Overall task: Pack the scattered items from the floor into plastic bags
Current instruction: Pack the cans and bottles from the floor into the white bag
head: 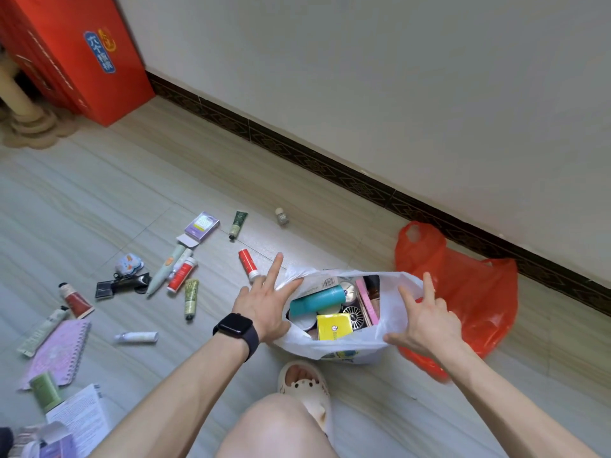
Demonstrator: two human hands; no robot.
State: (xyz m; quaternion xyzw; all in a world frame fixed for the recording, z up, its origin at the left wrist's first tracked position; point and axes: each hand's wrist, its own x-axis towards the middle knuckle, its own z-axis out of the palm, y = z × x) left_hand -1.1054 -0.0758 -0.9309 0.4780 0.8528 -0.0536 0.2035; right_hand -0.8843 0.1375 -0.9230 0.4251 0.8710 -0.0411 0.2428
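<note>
Underfoot: a pale tile floor [165,166] with wood-like streaks and thin grout lines fills the lower part of the view.
Room edge: a plain off-white wall [396,77] meets the floor at a dark patterned skirting [330,168] that runs diagonally down to the right.
Far corner: a tall red box [76,51] stands against the wall at upper left, beside a cream pedestal leg [26,107].
White bag: the white plastic bag [330,350] stands on the floor in front of the person's knee, mouth wide open.
Bag contents: a teal bottle [317,300], a yellow box [334,327], a small black fan [355,317] and a flat pink item [365,299] lie inside.
Red bag: the red plastic bag [469,299] lies slumped on the floor just right of the white one, near the skirting.
Left hand: the left hand [261,302] has its fingers straight and spread, the forefinger lying along the bag's left rim; a black watch [236,332] sits on the wrist.
Right hand: the right hand [426,320] holds the right rim, thumb and forefinger astride the film, outer fingers curled.
Scattered items: a red tube [248,264] lies just beside the left fingertips. Farther left are a purple box [201,224], a green tube [235,224], a white tube [137,337] and a spiral notebook [59,352]. A small jar [282,216] sits nearer the wall.
Foot: a cream slipper [305,388] rests just below the white bag.
</note>
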